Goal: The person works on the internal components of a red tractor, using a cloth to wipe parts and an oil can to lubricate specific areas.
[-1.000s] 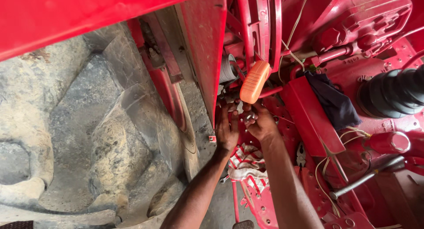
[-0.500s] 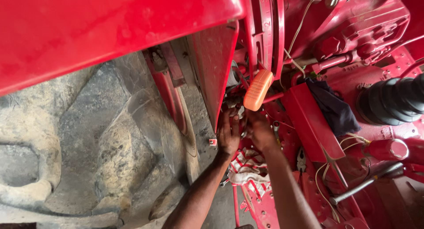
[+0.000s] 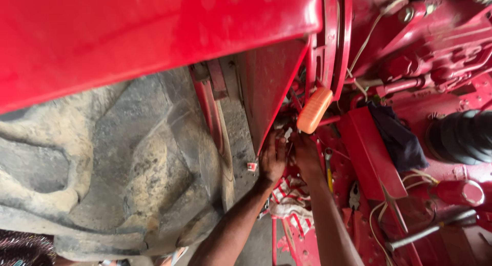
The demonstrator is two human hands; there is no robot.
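Both my hands reach down into a tight gap of a red tractor, just under an orange lever knob (image 3: 314, 110). My left hand (image 3: 272, 158) lies against the edge of the red side panel (image 3: 266, 86), fingers pointing up towards small metal parts. My right hand (image 3: 305, 154) is close beside it, fingers curled into the same spot. What the fingers grip is hidden by the hands and shadow. A red-and-white rag (image 3: 288, 199) lies below my wrists.
A large muddy tyre (image 3: 113, 163) fills the left. A red fender (image 3: 154, 35) overhangs the top. To the right are a dark cloth (image 3: 397, 138), a black rubber boot (image 3: 464, 135), pliers (image 3: 354, 197), white wires (image 3: 382, 215) and a metal rod (image 3: 430, 230).
The view has tilted so the red fender covers more of the top. My hands have stayed at the same spot under the orange knob, with small finger shifts.
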